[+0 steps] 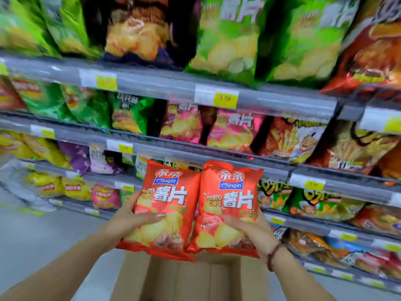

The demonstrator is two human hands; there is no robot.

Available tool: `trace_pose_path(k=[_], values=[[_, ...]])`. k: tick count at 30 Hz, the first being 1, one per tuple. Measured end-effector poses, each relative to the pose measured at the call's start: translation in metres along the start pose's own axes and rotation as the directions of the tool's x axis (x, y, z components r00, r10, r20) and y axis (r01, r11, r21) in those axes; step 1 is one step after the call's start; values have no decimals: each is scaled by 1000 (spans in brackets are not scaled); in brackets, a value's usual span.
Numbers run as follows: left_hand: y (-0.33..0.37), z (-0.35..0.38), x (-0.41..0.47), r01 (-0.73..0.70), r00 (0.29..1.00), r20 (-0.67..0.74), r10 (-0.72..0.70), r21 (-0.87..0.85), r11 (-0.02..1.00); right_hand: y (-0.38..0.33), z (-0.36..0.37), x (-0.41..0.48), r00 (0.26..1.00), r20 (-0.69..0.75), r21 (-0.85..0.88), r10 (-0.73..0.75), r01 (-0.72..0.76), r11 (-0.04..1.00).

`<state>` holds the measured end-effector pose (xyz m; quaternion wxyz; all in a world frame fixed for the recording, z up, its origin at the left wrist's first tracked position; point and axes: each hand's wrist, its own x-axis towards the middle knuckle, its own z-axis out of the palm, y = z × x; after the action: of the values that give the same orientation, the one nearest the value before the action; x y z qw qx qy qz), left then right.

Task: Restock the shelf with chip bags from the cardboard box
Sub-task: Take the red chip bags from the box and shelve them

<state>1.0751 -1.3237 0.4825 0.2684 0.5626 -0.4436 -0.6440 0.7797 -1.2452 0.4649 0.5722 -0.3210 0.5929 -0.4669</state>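
Two red chip bags, a left bag (167, 205) and a right bag (230, 207), are held upright side by side, edges touching, above the open cardboard box (195, 279). The left hand (132, 216) grips the left one with fingers curled round its edge, and the right hand (249, 229) grips the right likewise. Beyond stand stocked shelves (260, 98).

Single head view faces forward and slightly down, close before the shelf (271, 98), cardboard box (195, 279) beneath; the upper rows are blurred, perhaps by motion.

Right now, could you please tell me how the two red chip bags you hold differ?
The left bag is gripped by the left hand, whose fingers hide part of its POTATO CHIPS print; the right bag, gripped by the right hand, shows that print whole. Both share one red design, side by side above the cardboard box.
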Motion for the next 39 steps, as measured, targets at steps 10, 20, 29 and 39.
trace_pose_path(k=[10, 20, 29, 39], values=[[219, -29, -112, -452, 883, -107, 456, 59, 890, -234, 51, -49, 908, 71, -65, -412, 417, 907], [335, -96, -155, -681, 723, -101, 684, 63, 729, -373, 121, -77, 742, 66, -128, -668, 670, 731], [405, -177, -138, -777, 624, -9, 782, 95, 622, -413, 212, -71, 643, -33, -98, -765, 760, 643], [437, -220, -95, -821, 569, -41, 822, 43, 570, -438, 264, -58, 627, -206, -180, -751, 730, 659]])
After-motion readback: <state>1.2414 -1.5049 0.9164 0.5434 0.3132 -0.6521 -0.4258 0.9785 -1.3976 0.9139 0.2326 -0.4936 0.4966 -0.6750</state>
